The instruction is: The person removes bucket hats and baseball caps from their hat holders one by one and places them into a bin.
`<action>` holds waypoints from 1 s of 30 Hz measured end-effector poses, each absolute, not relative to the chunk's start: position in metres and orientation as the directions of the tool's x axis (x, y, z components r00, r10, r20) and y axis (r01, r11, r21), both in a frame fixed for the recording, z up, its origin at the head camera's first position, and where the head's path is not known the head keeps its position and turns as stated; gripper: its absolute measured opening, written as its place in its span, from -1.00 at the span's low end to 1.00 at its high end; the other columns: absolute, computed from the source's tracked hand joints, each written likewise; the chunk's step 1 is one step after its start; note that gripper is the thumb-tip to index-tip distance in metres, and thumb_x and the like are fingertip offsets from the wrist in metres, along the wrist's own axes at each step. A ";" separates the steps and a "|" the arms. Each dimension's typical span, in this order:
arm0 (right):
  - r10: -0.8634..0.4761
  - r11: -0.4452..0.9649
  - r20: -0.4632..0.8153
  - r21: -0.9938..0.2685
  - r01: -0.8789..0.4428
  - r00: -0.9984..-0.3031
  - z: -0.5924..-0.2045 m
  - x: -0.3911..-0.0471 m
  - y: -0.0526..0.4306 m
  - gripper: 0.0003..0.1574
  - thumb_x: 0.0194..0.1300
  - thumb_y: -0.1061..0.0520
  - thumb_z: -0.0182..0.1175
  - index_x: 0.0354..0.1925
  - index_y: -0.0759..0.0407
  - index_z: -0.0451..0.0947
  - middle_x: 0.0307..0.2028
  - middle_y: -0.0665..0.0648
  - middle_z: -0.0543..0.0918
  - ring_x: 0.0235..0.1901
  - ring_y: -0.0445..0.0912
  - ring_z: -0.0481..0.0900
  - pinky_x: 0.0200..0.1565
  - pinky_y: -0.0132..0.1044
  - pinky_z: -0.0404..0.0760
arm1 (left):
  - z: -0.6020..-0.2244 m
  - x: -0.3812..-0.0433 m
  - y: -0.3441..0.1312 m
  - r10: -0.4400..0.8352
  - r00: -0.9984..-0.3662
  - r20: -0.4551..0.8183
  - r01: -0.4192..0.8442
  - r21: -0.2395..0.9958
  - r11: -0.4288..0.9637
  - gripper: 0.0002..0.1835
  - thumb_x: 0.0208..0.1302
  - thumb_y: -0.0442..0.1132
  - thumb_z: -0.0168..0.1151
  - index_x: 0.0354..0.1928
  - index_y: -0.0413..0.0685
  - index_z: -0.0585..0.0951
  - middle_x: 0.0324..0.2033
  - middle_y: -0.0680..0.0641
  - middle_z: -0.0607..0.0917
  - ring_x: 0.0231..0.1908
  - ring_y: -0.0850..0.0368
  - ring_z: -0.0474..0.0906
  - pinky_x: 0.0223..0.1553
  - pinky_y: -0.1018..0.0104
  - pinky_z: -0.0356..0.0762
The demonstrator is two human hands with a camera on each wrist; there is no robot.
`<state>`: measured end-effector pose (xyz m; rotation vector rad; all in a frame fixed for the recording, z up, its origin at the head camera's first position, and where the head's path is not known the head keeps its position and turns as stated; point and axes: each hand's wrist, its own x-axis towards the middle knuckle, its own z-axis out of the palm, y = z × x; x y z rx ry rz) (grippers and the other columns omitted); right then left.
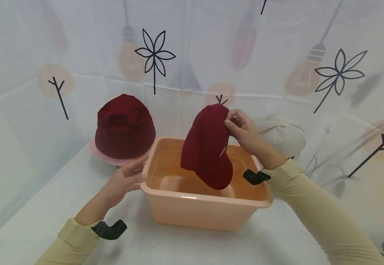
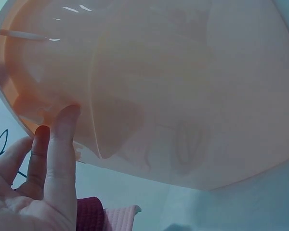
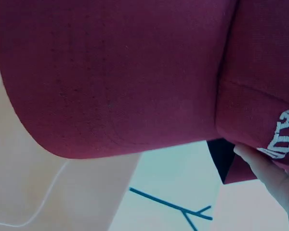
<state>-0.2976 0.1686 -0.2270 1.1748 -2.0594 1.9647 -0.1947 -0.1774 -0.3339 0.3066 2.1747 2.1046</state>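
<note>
— Cap, dark red [image 1: 208, 143]: where noted?

— Suspended over the opening of the peach tub [image 1: 202, 213], brim lowermost.

— And how held?

— Pinched narrowly by its upper edge between thumb and fingers of the right hand [image 1: 243, 130]; bulk left hanging below, so the tub's opening is probably meant to be faced by the brim.

— Left hand [image 1: 120, 187]?

— Laid against the tub's left side, fingers spread and fairly straight, nothing grasped. Tub presumably steadied by that touch; pressure cannot be told.

— Other headwear?

— Dark red bucket hat [image 1: 124, 127] set left of the tub, stacked over a pink brim [image 1: 112, 160], likely to save room. Pale cap [image 1: 284, 136] seen behind the tub's right end, partly hidden by the forearm.
</note>
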 end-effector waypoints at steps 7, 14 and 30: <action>-0.567 0.046 0.422 -0.842 -0.538 -0.708 -0.234 -0.297 0.162 -0.92 0.42 0.30 -0.11 -0.21 0.14 0.23 -0.33 0.12 0.34 -0.34 -0.12 0.39 -0.25 -0.35 0.51 | -0.334 -0.196 -0.178 0.211 -0.975 0.067 0.072 0.997 0.013 -0.28 0.22 -0.26 0.20 0.41 0.02 0.17 0.27 -0.23 0.27 0.16 -0.19 0.31 -0.03 0.07 0.51; -0.640 0.091 0.346 -0.852 -0.515 -0.686 -0.237 -0.296 0.157 -0.94 0.41 0.30 -0.09 -0.17 0.26 0.20 -0.18 0.18 0.28 -0.28 -0.06 0.36 -0.30 -0.37 0.46 | -0.334 -0.195 -0.178 0.216 -0.973 0.076 0.081 0.997 0.014 -0.28 0.22 -0.26 0.20 0.40 -0.02 0.18 0.26 -0.25 0.28 0.16 -0.19 0.32 -0.04 0.07 0.51; -0.807 0.181 0.181 -0.830 -0.527 -0.562 -0.253 -0.313 0.152 -0.93 0.41 0.31 -0.09 -0.19 0.31 0.21 -0.33 0.19 0.27 -0.35 -0.07 0.28 -0.34 -0.32 0.36 | -0.333 -0.194 -0.178 0.220 -0.973 0.068 0.072 0.997 0.010 -0.28 0.22 -0.26 0.21 0.41 0.00 0.17 0.29 -0.25 0.25 0.19 -0.21 0.27 -0.01 0.06 0.49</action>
